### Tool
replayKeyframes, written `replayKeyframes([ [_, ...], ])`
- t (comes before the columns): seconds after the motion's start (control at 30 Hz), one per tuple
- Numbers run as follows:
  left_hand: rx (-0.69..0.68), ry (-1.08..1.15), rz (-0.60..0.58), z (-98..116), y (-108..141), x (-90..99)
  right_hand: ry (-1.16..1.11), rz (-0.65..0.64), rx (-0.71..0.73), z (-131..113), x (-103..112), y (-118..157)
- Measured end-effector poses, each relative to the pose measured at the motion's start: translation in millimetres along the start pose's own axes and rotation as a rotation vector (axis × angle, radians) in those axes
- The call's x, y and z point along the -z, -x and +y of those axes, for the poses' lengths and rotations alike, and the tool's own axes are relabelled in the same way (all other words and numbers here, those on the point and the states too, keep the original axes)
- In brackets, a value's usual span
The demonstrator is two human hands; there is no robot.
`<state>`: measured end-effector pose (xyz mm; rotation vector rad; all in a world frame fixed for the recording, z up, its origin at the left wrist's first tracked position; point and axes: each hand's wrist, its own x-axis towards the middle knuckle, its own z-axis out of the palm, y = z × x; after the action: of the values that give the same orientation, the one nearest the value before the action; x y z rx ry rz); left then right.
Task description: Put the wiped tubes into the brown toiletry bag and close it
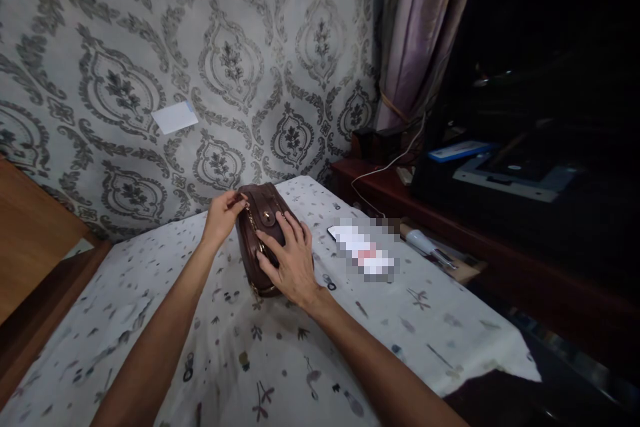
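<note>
A dark brown leather bag (257,270) with gold-coloured metal fittings lies on the patterned tablecloth. Along its top runs a zipper (251,219), next to a flap with a small metal clasp (269,216). At the bag's far left corner, my left hand (223,217) is closed in a pinch at the zipper's end, on what looks like the zipper pull; the fingertips cover most of it. My right hand (293,260) rests over the bag's near right part with its fingers spread, touching the top. Whatever is inside the bag is hidden.
Right of the bag lies a flat, phone-like object (363,250), partly blurred out. Beyond it are a white-handled tool (423,242) and a dark red stand (370,177) with a white cable (387,163). Patterned wallpaper (230,67) rises behind; a wooden panel (40,240) borders the left.
</note>
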<state>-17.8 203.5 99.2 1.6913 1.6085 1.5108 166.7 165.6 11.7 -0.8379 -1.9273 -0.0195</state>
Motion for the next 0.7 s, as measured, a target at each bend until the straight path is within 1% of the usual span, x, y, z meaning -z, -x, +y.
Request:
replayKeyframes([
  [0.17,0.017,-0.022,-0.068,5,4,2.8,0.001,-0.003,0.005,0,-1,0],
  [0.3,-0.04,-0.182,-0.1,9,2,0.2,-0.009,0.004,0.001,0,0,0],
  [0.4,-0.103,-0.286,-0.092,16,-5,-8.6,-0.006,0.011,0.006,0,0,0],
  [0.57,-0.225,-0.518,-0.129,34,-21,-30.7,-0.012,0.003,0.003,0,0,0],
  [0.63,-0.216,-0.567,-0.16,40,-26,-38.1,-0.014,0.002,0.0,0,0,0],
  [0.7,-0.166,-0.571,-0.191,42,-30,-42.9,-0.015,0.001,-0.003,-1,1,1],
])
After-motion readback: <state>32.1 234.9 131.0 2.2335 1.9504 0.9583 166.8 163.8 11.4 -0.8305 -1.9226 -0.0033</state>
